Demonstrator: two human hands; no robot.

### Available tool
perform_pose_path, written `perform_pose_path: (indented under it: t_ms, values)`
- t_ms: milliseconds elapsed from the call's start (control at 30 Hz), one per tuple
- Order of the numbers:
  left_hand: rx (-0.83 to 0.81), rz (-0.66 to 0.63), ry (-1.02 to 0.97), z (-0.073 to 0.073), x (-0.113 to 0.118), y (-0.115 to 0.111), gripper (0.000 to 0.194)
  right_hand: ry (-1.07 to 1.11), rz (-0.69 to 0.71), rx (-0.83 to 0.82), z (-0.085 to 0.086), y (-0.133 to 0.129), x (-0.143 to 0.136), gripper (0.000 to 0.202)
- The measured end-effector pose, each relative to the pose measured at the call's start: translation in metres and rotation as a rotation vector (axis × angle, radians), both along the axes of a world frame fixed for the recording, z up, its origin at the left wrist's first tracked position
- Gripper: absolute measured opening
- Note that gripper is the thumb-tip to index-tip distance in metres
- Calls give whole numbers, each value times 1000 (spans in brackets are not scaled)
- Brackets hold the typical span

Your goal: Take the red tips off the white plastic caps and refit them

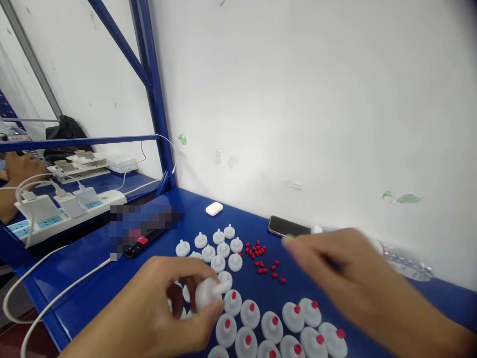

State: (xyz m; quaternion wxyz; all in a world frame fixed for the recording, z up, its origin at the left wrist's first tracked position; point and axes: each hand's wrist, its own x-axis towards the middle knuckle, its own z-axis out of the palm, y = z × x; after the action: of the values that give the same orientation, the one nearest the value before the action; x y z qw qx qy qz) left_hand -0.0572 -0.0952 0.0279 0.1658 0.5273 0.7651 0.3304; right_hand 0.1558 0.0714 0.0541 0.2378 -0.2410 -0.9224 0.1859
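My left hand (pixel 164 298) is closed around a white plastic nozzle cap (pixel 208 293), with its narrow spout pointing right. Above the blue table my right hand (pixel 343 268) is blurred, its thumb and fingertips pinched together; whatever they hold cannot be made out. Between the hands lie several small red tips (pixel 257 251), loose on the table. Behind my left hand stand several bare white nozzle caps (pixel 218 263). Nearer to me several more caps (pixel 272 325) carry red tips on their spouts. My left hand hides part of the bare caps.
A phone (pixel 288 227) and a white earbud case (pixel 214 208) lie by the wall. A clear plastic bottle (pixel 410 262) rests behind my right arm. At left are a power strip (pixel 112 200), a white cable (pixel 63 293), a blue post (pixel 158 99) and another person's hand (pixel 24 169).
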Motion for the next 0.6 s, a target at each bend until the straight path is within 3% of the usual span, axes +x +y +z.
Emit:
perform_pose_path:
  t_ms: [100, 233, 400, 500, 600]
  values:
    - [-4, 58, 123, 1, 4, 16, 25, -302, 39, 183, -34, 0, -17, 37]
    - [46, 96, 187, -8, -6, 22, 33, -411, 15, 184, -66, -1, -29, 14]
    - [78, 237, 359, -9, -51, 17, 45, -446, -47, 166, -55, 4, -27, 17]
    - [-49, 342, 400, -6, -79, 13, 46, -435, -61, 161, -45, 5, -26, 24]
    - [-207, 354, 381, -9, -95, 11, 37, -422, -64, 142, -42, 6, -25, 28]
